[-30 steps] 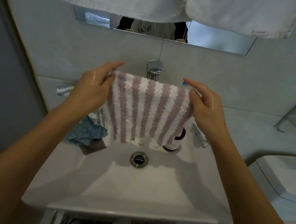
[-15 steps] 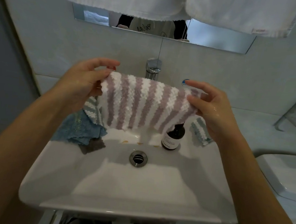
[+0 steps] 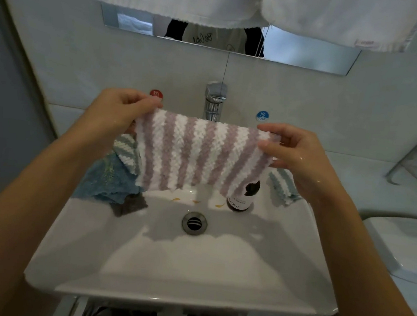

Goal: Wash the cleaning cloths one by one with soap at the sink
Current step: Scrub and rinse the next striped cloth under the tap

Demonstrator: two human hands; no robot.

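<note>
I have the striped cloth (image 3: 200,154) stretched out above the back of the sink (image 3: 190,271), just in front of the tap (image 3: 214,102). My left hand (image 3: 119,115) pinches its top corner at about ten o'clock from the drain (image 3: 194,222), and my right hand (image 3: 295,151) pinches the opposite top corner at about two o'clock, so the hands are well apart with the cloth taut between them. Its long axis runs side to side, the top edge tilting slightly down to the right, and the purple and white stripes hang downward towards the basin. I judge it soft, fluffy and limp, light while dry but heavier and floppier once soaked; corners or the top hem are the sensible hold, since the middle would just bunch. A dark soap bottle (image 3: 243,197) stands at the rim, partly hidden behind the cloth's lower right corner. More cloths wait: a blue one (image 3: 104,180) heaped at nine o'clock on the worktop, and a green striped one (image 3: 282,187) at three o'clock.
</note>
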